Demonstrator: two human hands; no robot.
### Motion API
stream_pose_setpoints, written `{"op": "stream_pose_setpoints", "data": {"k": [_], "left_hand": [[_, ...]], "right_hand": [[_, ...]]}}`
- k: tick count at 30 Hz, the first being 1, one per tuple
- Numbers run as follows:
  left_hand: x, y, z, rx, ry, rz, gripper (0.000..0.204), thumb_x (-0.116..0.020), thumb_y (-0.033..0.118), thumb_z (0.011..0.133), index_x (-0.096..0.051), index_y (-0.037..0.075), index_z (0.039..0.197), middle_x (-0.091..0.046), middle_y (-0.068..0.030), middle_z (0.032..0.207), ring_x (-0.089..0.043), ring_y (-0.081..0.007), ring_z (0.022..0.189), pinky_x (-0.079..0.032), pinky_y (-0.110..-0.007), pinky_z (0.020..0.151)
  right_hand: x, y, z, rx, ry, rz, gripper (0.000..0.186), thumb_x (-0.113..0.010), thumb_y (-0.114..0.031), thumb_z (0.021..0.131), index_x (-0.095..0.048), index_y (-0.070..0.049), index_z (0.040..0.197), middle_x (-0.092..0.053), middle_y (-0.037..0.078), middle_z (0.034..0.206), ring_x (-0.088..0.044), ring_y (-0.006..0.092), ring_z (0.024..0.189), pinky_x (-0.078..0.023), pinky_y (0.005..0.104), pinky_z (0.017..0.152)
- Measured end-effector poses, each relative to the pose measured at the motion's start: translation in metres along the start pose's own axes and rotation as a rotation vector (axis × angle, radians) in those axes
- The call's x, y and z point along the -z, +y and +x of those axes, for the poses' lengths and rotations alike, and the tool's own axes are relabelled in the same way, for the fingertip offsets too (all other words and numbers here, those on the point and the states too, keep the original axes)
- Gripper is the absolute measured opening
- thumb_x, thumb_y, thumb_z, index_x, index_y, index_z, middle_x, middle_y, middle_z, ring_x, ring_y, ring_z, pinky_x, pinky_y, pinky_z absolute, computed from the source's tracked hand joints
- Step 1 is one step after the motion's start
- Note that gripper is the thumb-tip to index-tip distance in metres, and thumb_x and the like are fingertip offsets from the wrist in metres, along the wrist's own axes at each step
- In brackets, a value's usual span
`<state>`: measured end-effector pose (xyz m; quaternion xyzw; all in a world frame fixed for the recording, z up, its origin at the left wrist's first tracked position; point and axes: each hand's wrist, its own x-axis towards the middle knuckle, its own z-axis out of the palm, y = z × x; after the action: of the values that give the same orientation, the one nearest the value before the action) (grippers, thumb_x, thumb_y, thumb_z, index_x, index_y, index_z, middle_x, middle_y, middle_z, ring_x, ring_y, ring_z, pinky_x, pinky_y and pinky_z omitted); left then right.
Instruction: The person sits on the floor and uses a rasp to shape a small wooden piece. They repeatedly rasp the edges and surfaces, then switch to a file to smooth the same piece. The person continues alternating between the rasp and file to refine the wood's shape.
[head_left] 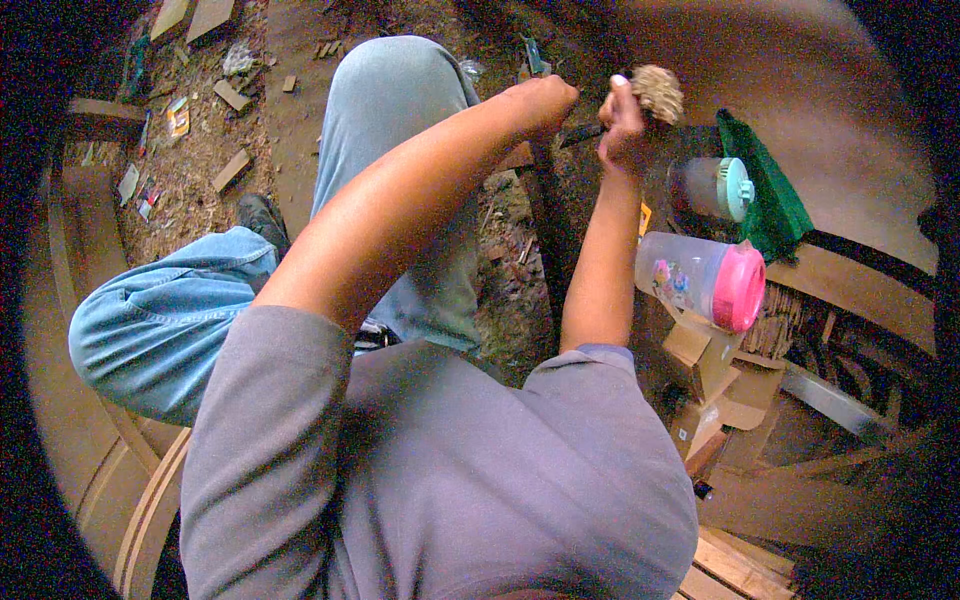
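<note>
My left hand is closed just beyond my right knee, its fingers mostly turned from view. Whatever it holds, if anything, is hidden. Beside its far side shows a small bluish-grey object, and I cannot tell whether the hand touches it. To the right, my right hand is raised and wrapped round a tool with a rough tan head. A dark, narrow part, apparently its handle, sticks out on the hand's left side. The two hands are apart.
A clear jug with a pink lid and a container with a turquoise lid stand right of my right forearm. Nearby are green cloth and an opened cardboard box. Wood offcuts and litter lie at far left.
</note>
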<state>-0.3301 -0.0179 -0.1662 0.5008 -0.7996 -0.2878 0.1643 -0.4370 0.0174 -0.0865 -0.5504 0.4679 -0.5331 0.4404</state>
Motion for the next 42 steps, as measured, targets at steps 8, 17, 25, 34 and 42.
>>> {"op": "stream_pose_setpoints", "data": {"k": [8, 17, 25, 34, 42], "left_hand": [[-0.001, -0.003, 0.003, -0.006, 0.002, 0.003, 0.024, -0.070, 0.005, 0.070, -0.069, 0.003, 0.093, -0.067, -0.0203, 0.097, -0.066, -0.0362, 0.091, -0.055, -0.043, 0.077], [0.000, -0.001, 0.002, 0.017, -0.012, 0.032, 0.027, -0.071, 0.005, 0.068, -0.069, 0.003, 0.095, -0.067, -0.0196, 0.098, -0.066, -0.0364, 0.091, -0.055, -0.043, 0.077], [-0.003, -0.003, 0.002, 0.028, 0.016, 0.027, 0.023, -0.069, 0.005, 0.071, -0.069, 0.003, 0.094, -0.067, -0.0198, 0.099, -0.065, -0.0361, 0.094, -0.055, -0.043, 0.079], [0.003, 0.001, -0.001, 0.013, -0.016, 0.071, 0.026, -0.067, 0.007, 0.074, -0.067, 0.004, 0.099, -0.066, -0.0191, 0.102, -0.065, -0.0363, 0.094, -0.055, -0.044, 0.079], [0.004, 0.001, -0.006, -0.011, 0.002, 0.025, 0.026, -0.069, 0.006, 0.071, -0.067, 0.003, 0.097, -0.066, -0.0199, 0.101, -0.066, -0.0358, 0.094, -0.055, -0.044, 0.077]], "right_hand": [[0.001, 0.010, -0.005, -0.030, 0.054, 0.008, 0.034, -0.058, -0.022, 0.087, -0.037, -0.016, 0.060, -0.032, -0.004, 0.052, -0.027, 0.0093, 0.044, -0.020, 0.0271, 0.046], [0.001, 0.008, 0.000, 0.056, 0.051, -0.023, 0.041, -0.058, -0.019, 0.087, -0.032, -0.017, 0.055, -0.031, -0.004, 0.052, -0.026, 0.0095, 0.045, -0.020, 0.0284, 0.047], [0.006, 0.009, -0.001, 0.016, 0.000, 0.070, 0.032, -0.057, -0.022, 0.088, -0.041, -0.015, 0.061, -0.028, -0.006, 0.055, -0.025, 0.0088, 0.047, -0.020, 0.0264, 0.047], [0.001, 0.011, -0.002, 0.161, -0.036, -0.133, 0.023, -0.059, -0.017, 0.087, -0.045, -0.013, 0.070, -0.031, -0.005, 0.054, -0.029, 0.0086, 0.046, -0.023, 0.0255, 0.046], [0.011, 0.021, 0.002, 0.015, -0.078, -0.086, 0.037, -0.056, -0.020, 0.089, -0.036, -0.017, 0.057, -0.028, -0.004, 0.051, -0.025, 0.0089, 0.045, -0.021, 0.0269, 0.046]]}}
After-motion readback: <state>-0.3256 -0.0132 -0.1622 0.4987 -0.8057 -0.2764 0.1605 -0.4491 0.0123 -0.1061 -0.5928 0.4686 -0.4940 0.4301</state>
